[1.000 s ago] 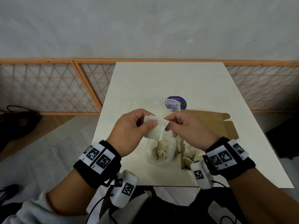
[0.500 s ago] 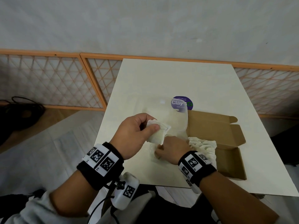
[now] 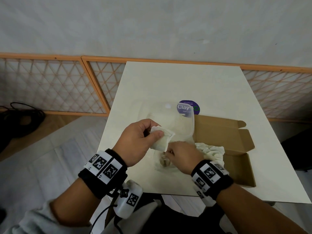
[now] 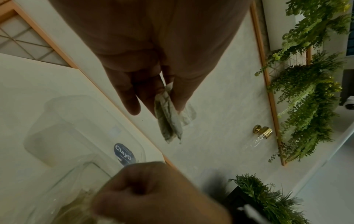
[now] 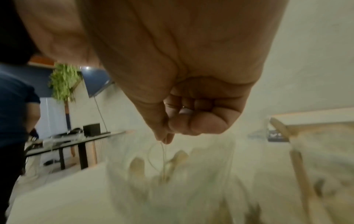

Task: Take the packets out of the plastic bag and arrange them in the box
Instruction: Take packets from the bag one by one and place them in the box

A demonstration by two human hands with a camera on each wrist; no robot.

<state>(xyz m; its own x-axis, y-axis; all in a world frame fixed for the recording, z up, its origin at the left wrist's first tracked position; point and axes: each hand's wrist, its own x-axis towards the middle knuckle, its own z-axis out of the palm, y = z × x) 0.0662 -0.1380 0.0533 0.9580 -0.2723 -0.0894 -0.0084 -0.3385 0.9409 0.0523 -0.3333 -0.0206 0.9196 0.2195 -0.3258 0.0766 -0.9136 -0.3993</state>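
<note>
The counter (image 3: pixel 168 81) carries everything, and your work sits along its near edge. Largest on it is the open cardboard box (image 3: pixel 236 146), flaps spread flat toward the near right corner so nothing blocks a drop into it; a heap of pale packets (image 3: pixel 211 151) already lies at its left end. Just beside the box, toward the far edge, a clear plastic lid (image 3: pixel 175 122) lies over a round purple sticker (image 3: pixel 194 107). Through the lid you can read "Clay", and the left wrist view gives "ClayG"; the smaller print above looks like "Let's keep our ... clean", though part is too small to tell.

The plastic bag (image 3: pixel 164 163) rests at the near edge, left of the box, with more packets showing inside it. Your right hand (image 3: pixel 183 157) hovers at its mouth, fingers curled and thumb and forefinger pressed together. The right wrist view shows a thin thread-like strand running down from that pinch into the bag, but it is blurred, so you cannot be sure what it belongs to.

Your left hand (image 3: pixel 140 142) holds a small clutch of packets (image 3: pixel 163 141) above the bag, pinched between thumb and fingers, probably gathering several so they can go into the box together.
</note>
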